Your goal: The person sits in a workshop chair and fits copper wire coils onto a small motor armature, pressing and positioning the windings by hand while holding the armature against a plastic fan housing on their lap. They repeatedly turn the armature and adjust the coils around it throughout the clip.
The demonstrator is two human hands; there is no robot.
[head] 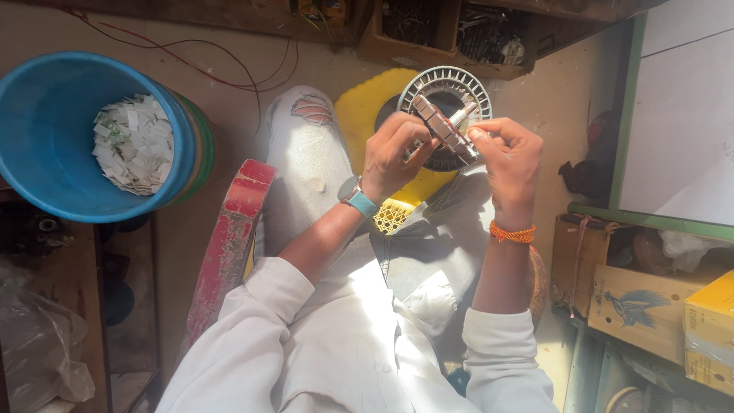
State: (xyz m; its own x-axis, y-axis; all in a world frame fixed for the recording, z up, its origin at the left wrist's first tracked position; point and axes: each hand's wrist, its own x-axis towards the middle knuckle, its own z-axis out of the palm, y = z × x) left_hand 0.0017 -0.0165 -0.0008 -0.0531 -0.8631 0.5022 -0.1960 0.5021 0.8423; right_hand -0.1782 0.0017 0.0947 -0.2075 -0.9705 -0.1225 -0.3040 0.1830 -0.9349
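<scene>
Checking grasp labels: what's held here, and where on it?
Both hands hold one slotted metal rotor with a shaft. The left hand grips its upper-left end, the right hand pinches its lower-right end. It is above the round ribbed housing.

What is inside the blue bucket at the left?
The blue bucket holds a heap of small white paper-like slips, some greenish. Whatever lies beneath the heap, and the bucket's bottom, is covered.

We see a round grey slotted metal rotor (446, 115) with dull copper-toned bars; at its 9 o'clock, a glossy smooth blue plastic bucket (46, 145) holding matt white paper slips (135, 143).
</scene>
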